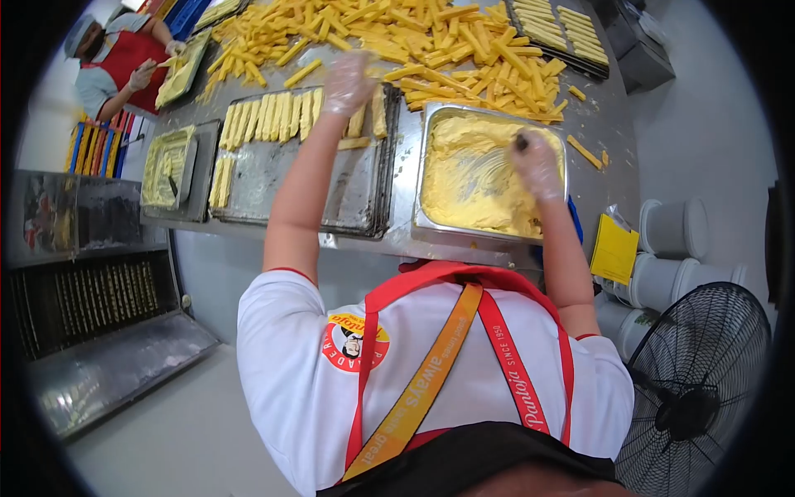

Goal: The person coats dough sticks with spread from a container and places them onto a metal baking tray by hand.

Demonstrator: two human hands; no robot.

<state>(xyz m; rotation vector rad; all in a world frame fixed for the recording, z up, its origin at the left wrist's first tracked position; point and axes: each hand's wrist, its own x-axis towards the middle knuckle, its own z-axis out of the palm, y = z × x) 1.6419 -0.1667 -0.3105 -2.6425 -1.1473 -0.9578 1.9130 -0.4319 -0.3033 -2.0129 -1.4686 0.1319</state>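
My gloved left hand [346,83] is above the far edge of a dark baking tray [273,186], beside a large pile of yellow bread sticks [472,54]. Its fingers are blurred, so I cannot make out whether they hold a stick. A row of cream-coated sticks [269,118] lies along that tray's far side, with a couple more at its left. My gloved right hand [537,166] is closed round a black-handled tool [521,143], over a metal pan [424,166] of pale yellow cream [472,178]. The tool's working end is hidden.
A smaller cream-smeared tray [168,166] holds another tool at the left. Across the table a co-worker [124,62] handles a cream-filled tray. Filled trays [559,29] stand at the back right. White buckets [672,228] and a black fan [696,398] are on the right.
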